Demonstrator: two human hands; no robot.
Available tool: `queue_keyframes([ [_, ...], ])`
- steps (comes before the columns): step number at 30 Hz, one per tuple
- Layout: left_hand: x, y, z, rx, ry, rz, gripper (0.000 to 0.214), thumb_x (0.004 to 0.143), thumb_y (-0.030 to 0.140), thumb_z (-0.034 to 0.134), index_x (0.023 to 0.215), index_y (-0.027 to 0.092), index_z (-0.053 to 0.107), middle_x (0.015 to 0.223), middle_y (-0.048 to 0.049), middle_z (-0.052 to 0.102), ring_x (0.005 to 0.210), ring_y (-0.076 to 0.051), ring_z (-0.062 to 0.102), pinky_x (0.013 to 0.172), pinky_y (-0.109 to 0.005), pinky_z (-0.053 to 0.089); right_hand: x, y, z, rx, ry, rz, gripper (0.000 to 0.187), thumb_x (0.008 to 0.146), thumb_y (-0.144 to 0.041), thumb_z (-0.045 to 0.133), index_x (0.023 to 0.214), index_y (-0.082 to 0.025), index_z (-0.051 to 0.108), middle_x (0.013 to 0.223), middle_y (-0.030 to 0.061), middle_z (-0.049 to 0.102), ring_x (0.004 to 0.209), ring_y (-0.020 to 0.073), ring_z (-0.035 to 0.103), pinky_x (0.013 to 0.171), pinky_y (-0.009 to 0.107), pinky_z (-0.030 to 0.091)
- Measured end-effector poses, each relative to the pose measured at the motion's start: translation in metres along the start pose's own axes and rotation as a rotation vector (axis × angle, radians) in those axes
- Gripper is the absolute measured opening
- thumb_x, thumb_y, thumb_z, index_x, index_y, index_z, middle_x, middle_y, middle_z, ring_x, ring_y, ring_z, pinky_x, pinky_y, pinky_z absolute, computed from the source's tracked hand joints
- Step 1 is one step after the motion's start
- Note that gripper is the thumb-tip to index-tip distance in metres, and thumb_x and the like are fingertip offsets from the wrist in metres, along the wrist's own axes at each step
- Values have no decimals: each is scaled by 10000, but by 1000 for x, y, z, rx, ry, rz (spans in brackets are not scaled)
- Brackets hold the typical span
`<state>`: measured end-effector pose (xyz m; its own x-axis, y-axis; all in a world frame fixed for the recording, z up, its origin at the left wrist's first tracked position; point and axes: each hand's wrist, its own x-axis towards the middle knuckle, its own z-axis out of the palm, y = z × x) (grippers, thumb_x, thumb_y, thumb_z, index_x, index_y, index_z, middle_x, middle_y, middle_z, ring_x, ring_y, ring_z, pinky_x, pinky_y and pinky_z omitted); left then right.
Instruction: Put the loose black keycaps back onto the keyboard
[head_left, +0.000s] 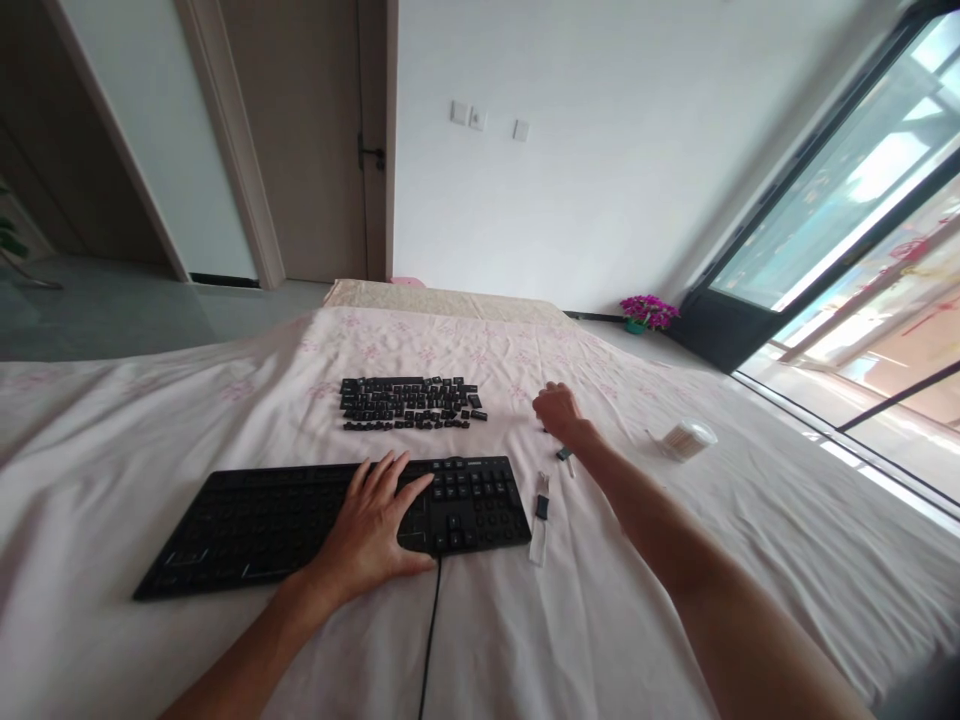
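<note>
A black keyboard (262, 515) with its keycaps removed lies on a pale cloth-covered table (150, 430). My left hand (373, 525) rests flat on the keyboard's right-centre, fingers spread, open. Beyond it, several loose black keycaps (411, 402) lie in rows. My right hand (559, 412) reaches out to the right of the keycaps, fingers curled down onto the cloth; what they hold, if anything, is hidden. Just beside its wrist lies a small dark tool (565, 457).
A clear plastic tool with a dark clip (540, 520) lies right of the keyboard. A round container of cotton swabs (686, 439) lies on its side at the right. The keyboard cable (430, 640) runs toward me. A potted purple flower (646, 312) stands by the window.
</note>
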<state>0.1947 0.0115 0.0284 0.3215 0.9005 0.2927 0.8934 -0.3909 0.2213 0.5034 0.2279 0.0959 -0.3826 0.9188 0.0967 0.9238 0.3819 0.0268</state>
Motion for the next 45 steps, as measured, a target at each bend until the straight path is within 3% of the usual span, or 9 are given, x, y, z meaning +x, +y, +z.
queue_keyframes([
  [4, 0, 0, 0, 1, 1, 1, 938, 568, 597, 766, 1401, 275, 479, 1537, -146, 336, 1423, -380, 251, 1161, -577, 142, -32, -29, -17, 8, 56, -24, 188, 908, -309, 577, 955, -255, 751, 987, 67, 708, 1000, 251, 540, 876, 372, 369],
  [6, 0, 0, 0, -2, 6, 4, 944, 562, 606, 767, 1398, 273, 481, 1540, -146, 334, 1424, -383, 250, 1160, -579, 143, -59, -50, -19, 125, 130, -97, 211, 933, -366, 551, 992, -301, 743, 1008, 15, 707, 950, 205, 552, 839, 325, 386],
  [10, 0, 0, 0, -1, 13, -1, 931, 569, 617, 758, 1391, 275, 488, 1530, -154, 348, 1426, -377, 252, 1155, -587, 149, -112, -88, -11, 348, 216, -204, 172, 920, -347, 592, 963, -297, 751, 929, 2, 710, 883, 190, 554, 796, 310, 415],
  [14, 0, 2, -1, -3, 22, -2, 917, 570, 607, 759, 1381, 265, 502, 1520, -154, 362, 1422, -381, 257, 1157, -581, 154, -138, -105, 1, 363, 225, -214, 152, 905, -320, 621, 984, -307, 750, 918, 9, 697, 861, 187, 549, 783, 320, 423],
  [24, -1, 2, -2, -26, 48, -1, 910, 563, 618, 761, 1359, 244, 526, 1514, -162, 370, 1410, -390, 271, 1150, -587, 170, -152, -121, 6, 181, 226, -257, 163, 898, -285, 633, 1028, -312, 728, 916, 22, 656, 868, 187, 520, 763, 308, 377],
  [45, -1, 1, -1, -31, 51, 4, 899, 569, 596, 764, 1360, 243, 522, 1511, -161, 374, 1409, -390, 270, 1146, -594, 170, -150, -125, 8, 56, 210, -297, 115, 926, -286, 602, 969, -285, 708, 846, 6, 623, 826, 174, 502, 706, 326, 298],
])
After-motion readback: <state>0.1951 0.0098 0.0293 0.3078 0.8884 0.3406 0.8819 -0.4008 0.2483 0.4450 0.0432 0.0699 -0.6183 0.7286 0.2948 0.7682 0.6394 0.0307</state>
